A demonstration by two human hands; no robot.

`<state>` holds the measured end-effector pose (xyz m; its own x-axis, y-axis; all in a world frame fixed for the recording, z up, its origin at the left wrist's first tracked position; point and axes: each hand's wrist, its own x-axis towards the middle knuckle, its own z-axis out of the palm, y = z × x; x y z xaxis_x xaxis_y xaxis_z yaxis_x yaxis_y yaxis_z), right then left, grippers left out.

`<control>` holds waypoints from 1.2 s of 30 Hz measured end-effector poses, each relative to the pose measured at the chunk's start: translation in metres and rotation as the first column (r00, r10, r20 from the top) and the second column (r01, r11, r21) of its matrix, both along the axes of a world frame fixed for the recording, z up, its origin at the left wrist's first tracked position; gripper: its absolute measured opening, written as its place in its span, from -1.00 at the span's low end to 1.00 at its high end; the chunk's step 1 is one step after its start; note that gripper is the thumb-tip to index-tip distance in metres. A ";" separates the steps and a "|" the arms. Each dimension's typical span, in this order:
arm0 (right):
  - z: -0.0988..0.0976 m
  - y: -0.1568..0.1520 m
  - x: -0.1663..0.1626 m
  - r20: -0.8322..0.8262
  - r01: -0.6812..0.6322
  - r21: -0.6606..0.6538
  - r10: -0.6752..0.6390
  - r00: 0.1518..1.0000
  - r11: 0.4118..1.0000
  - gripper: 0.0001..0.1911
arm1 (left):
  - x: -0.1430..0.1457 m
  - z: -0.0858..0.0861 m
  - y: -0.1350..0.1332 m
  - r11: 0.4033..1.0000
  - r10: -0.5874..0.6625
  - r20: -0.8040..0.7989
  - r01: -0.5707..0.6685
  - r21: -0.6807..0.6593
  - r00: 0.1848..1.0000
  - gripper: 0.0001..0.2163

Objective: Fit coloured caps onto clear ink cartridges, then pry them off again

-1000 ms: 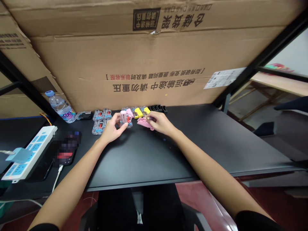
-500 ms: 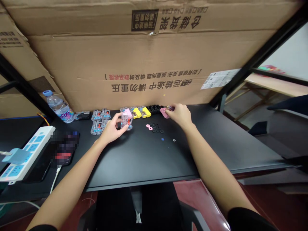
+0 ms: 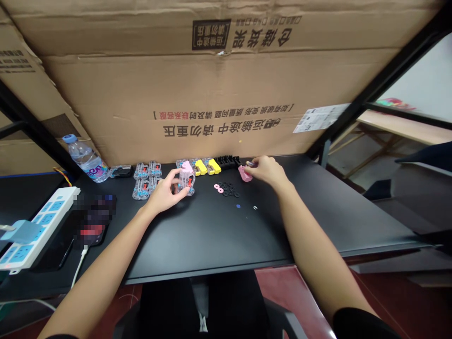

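Note:
My left hand (image 3: 164, 193) grips a clear plastic device (image 3: 186, 181) with a pink top and a red part inside, held a little above the desk. The fingers of my right hand (image 3: 270, 173) are closed at a pink plastic block (image 3: 245, 173). A small shiny stick-like piece (image 3: 251, 164) shows by those fingertips; its kind is unclear. Behind lie yellow blocks (image 3: 214, 166) on clear devices, beside a row of black plastic parts (image 3: 227, 162). Several black rings (image 3: 230, 192) and two pink rings (image 3: 218, 188) lie between my hands.
Several clear devices (image 3: 141, 188) stand left of my left hand. Further left are a water bottle (image 3: 86, 157), a phone (image 3: 97, 221) on a cable and a power strip (image 3: 42, 226). Cardboard (image 3: 226, 84) walls the back. A blue disc (image 3: 238, 206) lies on the desk (image 3: 212, 235).
My right hand has moved slightly toward me and right, and the pink block has come with it, away from the black parts. The left-hand device is turned slightly, its pink top showing more.

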<state>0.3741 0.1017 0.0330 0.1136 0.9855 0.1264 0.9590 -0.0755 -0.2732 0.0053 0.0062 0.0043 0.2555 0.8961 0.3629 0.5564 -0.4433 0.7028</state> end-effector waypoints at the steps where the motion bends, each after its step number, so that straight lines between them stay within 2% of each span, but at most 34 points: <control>1: -0.002 0.001 -0.002 0.005 0.006 0.004 -0.006 1.000 1.000 -0.65 | 0.000 0.000 0.000 1.000 -0.001 -0.002 0.001 0.000 1.000 -0.51; 5: -0.015 0.007 -0.004 -0.004 0.006 0.046 -0.006 1.000 0.999 -0.64 | 0.000 -0.003 0.001 1.000 0.001 -0.014 -0.001 -0.010 1.000 -0.50; 10: -0.025 0.015 0.008 -0.015 -0.026 0.010 0.026 1.000 1.000 -0.66 | -0.001 -0.006 0.003 1.000 0.008 -0.002 -0.008 -0.007 1.000 -0.44; 14: -0.020 0.013 0.009 0.005 0.002 -0.033 -0.002 1.000 0.999 -0.64 | -0.002 0.001 0.001 1.000 -0.002 -0.024 0.002 -0.006 1.000 -0.29; 16: -0.015 0.010 0.006 -0.003 0.040 -0.014 -0.040 0.999 0.999 -0.62 | -0.004 0.006 -0.001 1.000 0.005 -0.089 -0.005 0.005 0.996 -0.29; 22: -0.005 0.001 -0.007 -0.058 0.110 0.228 -0.099 0.993 0.968 -0.66 | -0.012 0.006 0.004 0.986 0.120 -0.294 -0.079 0.145 0.948 -0.43; 26: 0.001 -0.007 -0.020 -0.068 0.081 0.290 -0.063 0.996 0.953 -0.70 | -0.019 0.001 0.009 0.977 0.188 -0.358 -0.134 0.168 0.915 -0.42; 30: 0.001 -0.014 -0.035 -0.052 0.014 0.286 0.001 0.999 0.958 -0.72 | -0.025 -0.002 0.012 0.959 0.275 -0.416 -0.218 0.180 0.867 -0.39; 36: -0.005 -0.017 -0.046 -0.037 -0.061 0.268 0.074 0.997 0.961 -0.75 | -0.031 -0.005 0.016 0.951 0.308 -0.472 -0.252 0.180 0.826 -0.33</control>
<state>0.3279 0.0852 0.0282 0.0596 0.9224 0.3817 0.9452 0.0708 -0.3186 -0.0260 0.0221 -0.0006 0.1681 0.9201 0.3537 0.9259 -0.2705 0.2638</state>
